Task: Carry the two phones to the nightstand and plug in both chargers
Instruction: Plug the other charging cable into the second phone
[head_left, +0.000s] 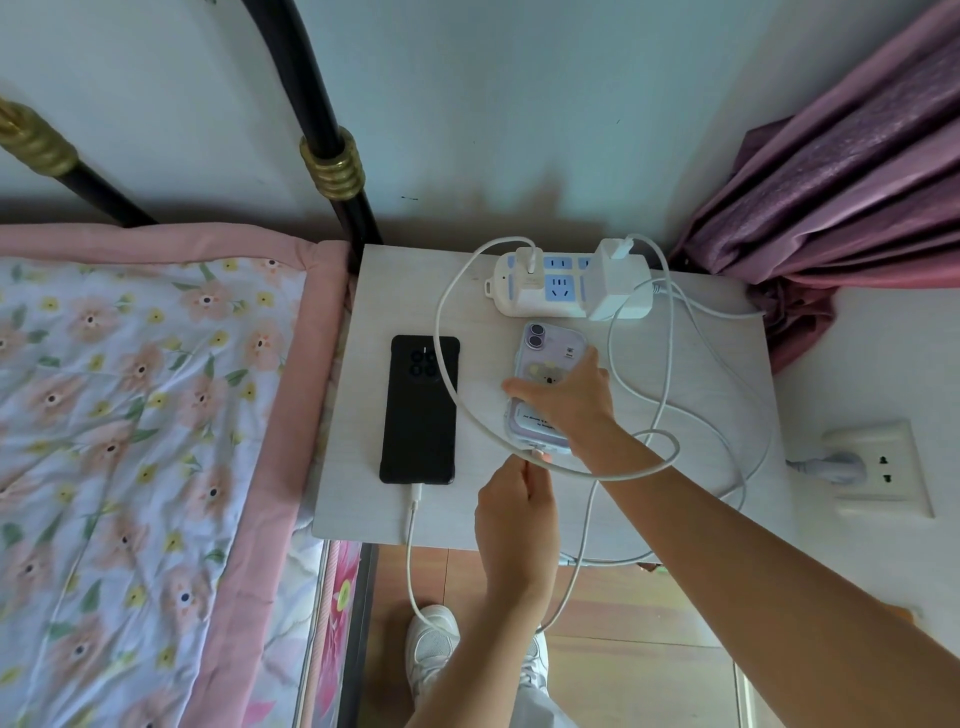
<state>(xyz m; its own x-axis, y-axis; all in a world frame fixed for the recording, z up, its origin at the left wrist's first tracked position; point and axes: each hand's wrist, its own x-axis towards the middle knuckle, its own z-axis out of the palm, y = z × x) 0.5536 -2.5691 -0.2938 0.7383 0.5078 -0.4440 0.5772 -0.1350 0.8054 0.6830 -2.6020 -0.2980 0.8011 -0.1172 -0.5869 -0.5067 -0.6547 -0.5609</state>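
A black phone (420, 410) lies face down on the left of the white nightstand (675, 374), with a white cable plugged into its bottom end. Beside it on the right lies a purple phone (545, 353) in a clear case. My right hand (566, 397) presses flat on the purple phone's lower half. My left hand (514, 512) pinches the plug end of a second white cable (535, 457) right at that phone's bottom edge. Both cables run to white chargers in a power strip (558, 283) at the back.
A bed with a floral quilt (140, 415) and a black metal headboard post (337, 176) stands on the left. Purple curtains (857, 182) hang at the right. A wall socket (883, 465) with a grey plug is lower right. Loose cable loops over the nightstand's front edge.
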